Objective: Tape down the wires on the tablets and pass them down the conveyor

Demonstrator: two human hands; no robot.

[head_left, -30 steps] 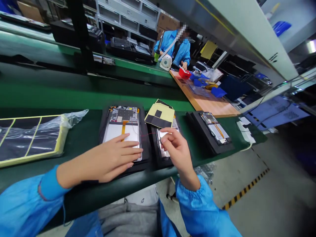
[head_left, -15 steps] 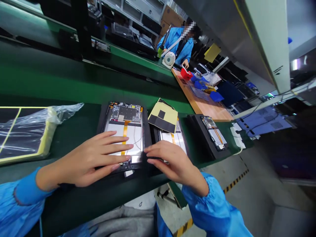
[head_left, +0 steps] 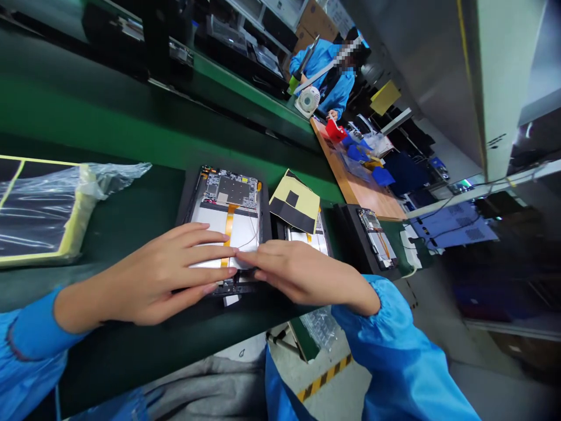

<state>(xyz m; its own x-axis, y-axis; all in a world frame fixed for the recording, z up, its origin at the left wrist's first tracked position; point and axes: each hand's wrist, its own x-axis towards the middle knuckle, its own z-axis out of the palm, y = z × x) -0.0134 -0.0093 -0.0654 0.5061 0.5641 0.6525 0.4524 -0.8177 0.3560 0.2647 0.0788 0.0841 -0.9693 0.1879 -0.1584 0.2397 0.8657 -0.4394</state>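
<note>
An opened tablet (head_left: 239, 234) lies on a black pad in front of me, its circuit board (head_left: 232, 190) at the far end and an orange ribbon cable (head_left: 229, 225) running down its white-silver middle. My left hand (head_left: 170, 272) rests with fingers spread over the tablet's left and lower part. Over its lower right side is my right hand (head_left: 298, 269), fingers stretched out and close together, the tips by those of the left hand. Nothing shows in either hand. Beyond my right hand, a second opened tablet (head_left: 322, 237) is partly covered by yellow sheets with black patches (head_left: 295, 202).
A third opened tablet (head_left: 377, 237) sits on a black pad farther right. Plastic-wrapped black panels with yellow edges (head_left: 44, 213) lie at the left. Across the bench are a co-worker in blue (head_left: 324, 70), a small white fan (head_left: 308, 100) and a red bin (head_left: 335, 131).
My right hand has moved left, from the tablet's right edge to over its lower right part. The left hand stays spread on the tablet. The view has shifted slightly.
</note>
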